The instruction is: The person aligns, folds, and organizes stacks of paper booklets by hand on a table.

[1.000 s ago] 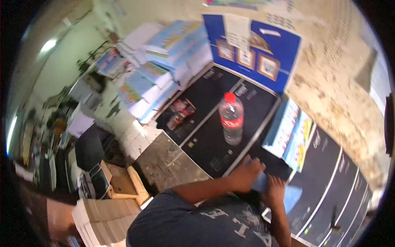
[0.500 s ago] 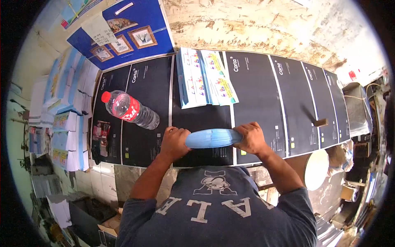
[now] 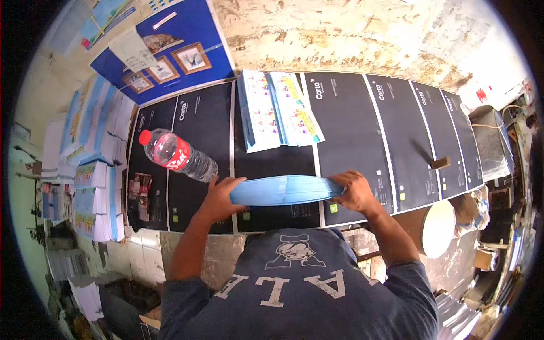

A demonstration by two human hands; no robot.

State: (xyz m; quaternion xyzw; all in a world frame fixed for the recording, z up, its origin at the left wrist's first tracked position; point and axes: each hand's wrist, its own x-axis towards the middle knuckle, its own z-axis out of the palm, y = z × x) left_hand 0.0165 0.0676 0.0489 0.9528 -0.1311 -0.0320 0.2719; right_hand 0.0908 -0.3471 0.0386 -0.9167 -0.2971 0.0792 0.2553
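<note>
Between my two hands is a stack of light-blue sheets (image 3: 286, 191), seen along its layered edge and held over the near part of the black-covered table (image 3: 354, 153). My left hand (image 3: 220, 199) grips the left end, thumb and fingers around it. At the right end my right hand (image 3: 356, 192) is closed on the same stack. Farther back lie two piles of printed booklets (image 3: 277, 110) with colourful covers, side by side. A clear plastic bottle (image 3: 180, 156) with a red cap and label lies close beyond my left hand.
Tall piles of printed paper (image 3: 93, 122) stand at the left. A small brown block (image 3: 441, 163) sits on the table's right side. A blue board (image 3: 164, 51) with framed pictures leans at the back wall. A round white-topped object (image 3: 438, 229) is below the right edge.
My left hand has shifted left and its fingers have loosened from a tighter fist. The blue stack now spans wider and shows more of its edge. The view has tilted slightly.
</note>
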